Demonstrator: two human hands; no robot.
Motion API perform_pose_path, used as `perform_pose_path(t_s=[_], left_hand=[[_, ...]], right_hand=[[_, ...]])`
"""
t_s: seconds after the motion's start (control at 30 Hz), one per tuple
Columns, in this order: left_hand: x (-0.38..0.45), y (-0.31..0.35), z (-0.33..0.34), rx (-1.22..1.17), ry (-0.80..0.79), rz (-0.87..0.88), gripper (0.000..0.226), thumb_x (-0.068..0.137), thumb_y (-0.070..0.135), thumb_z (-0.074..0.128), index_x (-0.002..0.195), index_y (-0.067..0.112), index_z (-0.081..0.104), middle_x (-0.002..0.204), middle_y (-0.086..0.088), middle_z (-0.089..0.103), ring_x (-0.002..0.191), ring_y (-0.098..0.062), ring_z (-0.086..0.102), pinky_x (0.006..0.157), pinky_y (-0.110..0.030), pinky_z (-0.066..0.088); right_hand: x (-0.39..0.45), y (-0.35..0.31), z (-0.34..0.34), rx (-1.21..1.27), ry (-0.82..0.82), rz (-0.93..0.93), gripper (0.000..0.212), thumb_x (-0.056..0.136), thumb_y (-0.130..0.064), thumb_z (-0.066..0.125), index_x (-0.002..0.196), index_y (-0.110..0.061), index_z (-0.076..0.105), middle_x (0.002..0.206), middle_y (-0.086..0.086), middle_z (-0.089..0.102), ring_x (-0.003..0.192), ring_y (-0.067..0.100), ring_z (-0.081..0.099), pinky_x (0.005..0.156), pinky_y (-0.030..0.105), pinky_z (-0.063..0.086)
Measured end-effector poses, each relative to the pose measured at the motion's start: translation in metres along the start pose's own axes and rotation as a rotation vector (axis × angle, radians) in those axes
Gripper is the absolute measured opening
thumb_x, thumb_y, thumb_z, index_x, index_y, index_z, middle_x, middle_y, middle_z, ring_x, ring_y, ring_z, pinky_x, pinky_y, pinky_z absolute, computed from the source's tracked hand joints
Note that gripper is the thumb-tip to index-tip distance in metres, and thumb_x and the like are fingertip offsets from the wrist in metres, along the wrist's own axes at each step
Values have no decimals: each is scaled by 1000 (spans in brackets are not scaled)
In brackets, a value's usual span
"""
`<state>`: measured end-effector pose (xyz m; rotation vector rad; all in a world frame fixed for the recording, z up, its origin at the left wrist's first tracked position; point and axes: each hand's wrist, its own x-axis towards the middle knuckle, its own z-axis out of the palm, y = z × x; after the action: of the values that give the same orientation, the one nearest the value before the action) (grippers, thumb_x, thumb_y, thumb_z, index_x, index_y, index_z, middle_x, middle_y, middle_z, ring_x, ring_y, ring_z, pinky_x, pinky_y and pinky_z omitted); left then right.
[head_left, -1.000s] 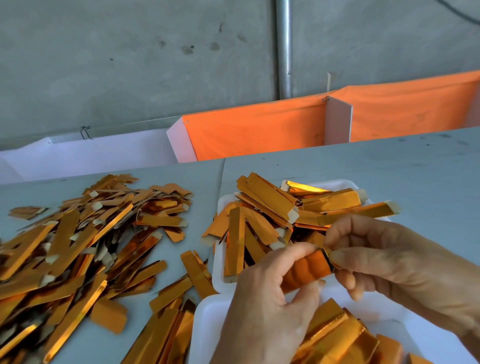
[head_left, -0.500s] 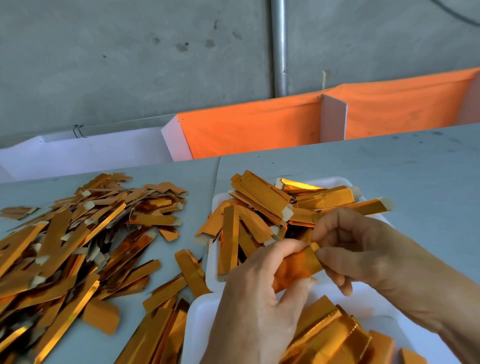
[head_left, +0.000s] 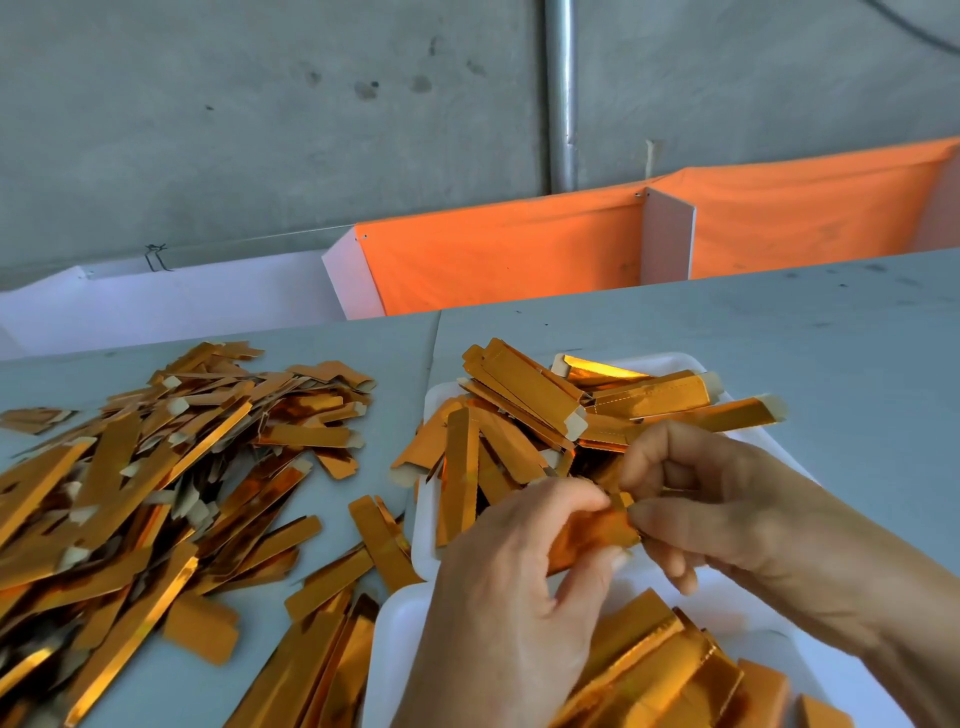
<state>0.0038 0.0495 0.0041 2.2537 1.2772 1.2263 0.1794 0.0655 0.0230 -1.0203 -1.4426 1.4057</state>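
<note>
The foil carton (head_left: 592, 535) is held between both hands just above the near tray (head_left: 395, 639), which carries folded cartons (head_left: 649, 665). The left hand (head_left: 509, 597) grips the carton body with its fingers (head_left: 566, 501) curled round it. The right hand (head_left: 737, 525) pinches the end flap between thumb and forefinger. The carton appears very light: thin card with a slick metallic face, likely to crease or crush under pressure. Hold it by the long edges and work the flap at its fold line. Beyond, a far tray (head_left: 431, 410) holds loose cartons (head_left: 545, 415). Flat blanks (head_left: 156, 467) are heaped at left on the grey worktop (head_left: 779, 338). Behind lie orange cloth bins (head_left: 498, 260), a metal pipe (head_left: 561, 93) and a concrete wall (head_left: 260, 130).
</note>
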Motion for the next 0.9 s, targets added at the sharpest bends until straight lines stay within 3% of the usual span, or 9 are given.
perform_pose_path(t_s=[0.17, 0.4, 0.5, 0.77, 0.9], left_hand=[[2, -3, -3, -104, 16, 53, 24, 76, 29, 69, 100, 31, 70, 104, 21, 67, 101, 6, 60, 76, -4, 48], [1, -1, -7, -312, 17, 37, 23, 77, 27, 73, 99, 28, 72, 106, 23, 68, 103, 4, 61, 79, -11, 51], [2, 0, -8, -331, -11, 56, 23, 79, 35, 69, 100, 26, 73, 109, 20, 67, 105, -2, 62, 80, -18, 53], [2, 0, -10, -335, -50, 18, 25, 77, 44, 66, 100, 34, 68, 103, 14, 64, 103, -13, 62, 80, -27, 53], [2, 2, -8, -236, -16, 74, 17, 78, 41, 66, 94, 33, 65, 98, 16, 64, 99, -8, 63, 75, -16, 51]], right_hand=[[1, 4, -7, 330, -151, 59, 20, 64, -10, 76, 83, -9, 68, 62, 10, 53, 46, 15, 51, 45, 21, 47], [2, 5, -9, 487, -184, 59, 22, 65, -12, 76, 86, -9, 70, 58, 6, 46, 42, 12, 47, 41, 20, 43], [3, 10, -10, 511, -231, 57, 29, 63, -18, 86, 85, -10, 69, 60, 3, 46, 44, 10, 47, 44, 19, 42], [4, 12, -12, 544, -302, 91, 26, 67, -18, 85, 85, -9, 69, 60, 2, 48, 45, 9, 48, 47, 20, 44], [3, 11, -13, 465, -241, 123, 32, 60, -21, 89, 81, -8, 69, 59, 5, 50, 47, 11, 49, 48, 20, 45]])
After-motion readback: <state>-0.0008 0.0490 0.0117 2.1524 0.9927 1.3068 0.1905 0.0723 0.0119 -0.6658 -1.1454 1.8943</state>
